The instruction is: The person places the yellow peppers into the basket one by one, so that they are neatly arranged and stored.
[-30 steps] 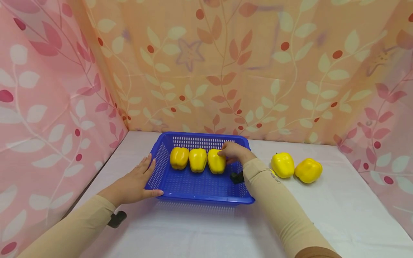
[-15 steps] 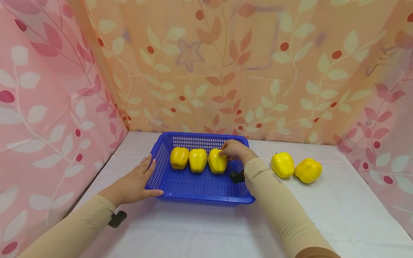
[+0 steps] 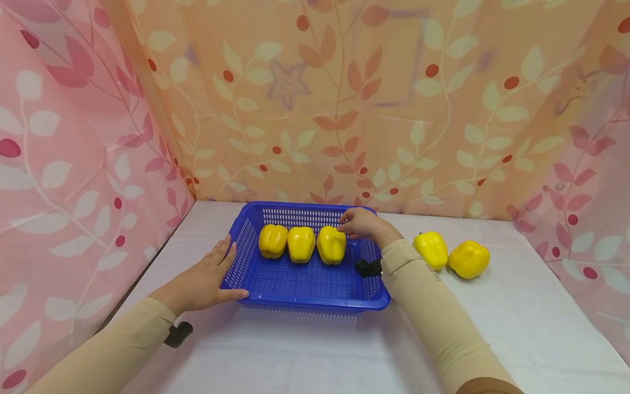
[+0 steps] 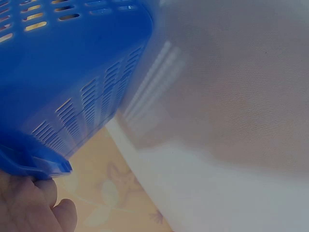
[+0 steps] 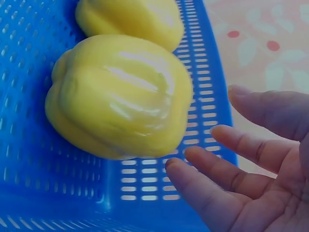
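A blue perforated plastic basket [image 3: 315, 302] holds three yellow bell peppers in a row: a left pepper [image 3: 273, 241], a middle pepper [image 3: 301, 244] and a right pepper [image 3: 332, 245]. My left hand [image 3: 203, 280] rests on the basket's left side, fingers straight along it and thumb at the front rim. In the left wrist view, fingertips [image 4: 65, 212] show right at the rim. Over the basket's right side, my right hand [image 3: 366, 225] holds nothing; its spread fingers [image 5: 198, 186] are beside the right pepper [image 5: 120, 96] in the right wrist view.
Two more yellow bell peppers, a nearer-left one [image 3: 431, 250] and a farther-right one [image 3: 469, 259], lie on the white-covered table [image 3: 521, 306] right of the basket. Leaf-patterned curtains [image 3: 315, 109] stand behind and on both sides.
My right hand has let go of the right pepper in the basket and drawn slightly up and to the right. My left hand has stayed in place.
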Demonstrator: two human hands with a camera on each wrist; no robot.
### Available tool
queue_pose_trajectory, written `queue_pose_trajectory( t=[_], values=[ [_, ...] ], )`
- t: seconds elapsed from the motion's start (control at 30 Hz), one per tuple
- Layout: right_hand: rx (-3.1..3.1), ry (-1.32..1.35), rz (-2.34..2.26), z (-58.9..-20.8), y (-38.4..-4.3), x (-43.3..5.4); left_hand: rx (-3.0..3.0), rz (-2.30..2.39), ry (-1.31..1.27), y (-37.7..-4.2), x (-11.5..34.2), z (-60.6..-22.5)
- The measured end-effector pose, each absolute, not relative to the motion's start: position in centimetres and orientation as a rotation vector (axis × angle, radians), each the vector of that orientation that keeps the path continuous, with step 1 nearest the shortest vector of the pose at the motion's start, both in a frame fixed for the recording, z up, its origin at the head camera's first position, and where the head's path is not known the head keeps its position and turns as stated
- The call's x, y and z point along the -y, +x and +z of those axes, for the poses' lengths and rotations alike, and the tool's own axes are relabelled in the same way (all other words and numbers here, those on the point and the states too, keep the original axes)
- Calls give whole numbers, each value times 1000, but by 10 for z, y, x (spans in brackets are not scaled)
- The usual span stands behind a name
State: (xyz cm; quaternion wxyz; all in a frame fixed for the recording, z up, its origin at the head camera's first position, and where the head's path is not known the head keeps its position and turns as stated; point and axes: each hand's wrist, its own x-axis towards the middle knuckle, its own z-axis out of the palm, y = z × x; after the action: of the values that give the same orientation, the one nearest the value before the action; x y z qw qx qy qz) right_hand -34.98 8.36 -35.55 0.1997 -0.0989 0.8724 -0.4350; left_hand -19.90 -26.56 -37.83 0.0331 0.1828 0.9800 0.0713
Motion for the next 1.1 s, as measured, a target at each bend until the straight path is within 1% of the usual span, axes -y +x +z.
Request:
queue_pose_trajectory(
  t=[0.5, 0.73, 1.1],
  values=[
    [-2303, -424, -1360, -336, -343, -100, -3009, 214, 548, -197, 265, -377],
    [-2316, -478, -1329, -322, -334, -110, -3011, 210, 540, -197, 265, -376],
    [-2356, -524, -1369, -311, -327, -143, -3014, 220, 548, -197, 264, -376]
  ],
)
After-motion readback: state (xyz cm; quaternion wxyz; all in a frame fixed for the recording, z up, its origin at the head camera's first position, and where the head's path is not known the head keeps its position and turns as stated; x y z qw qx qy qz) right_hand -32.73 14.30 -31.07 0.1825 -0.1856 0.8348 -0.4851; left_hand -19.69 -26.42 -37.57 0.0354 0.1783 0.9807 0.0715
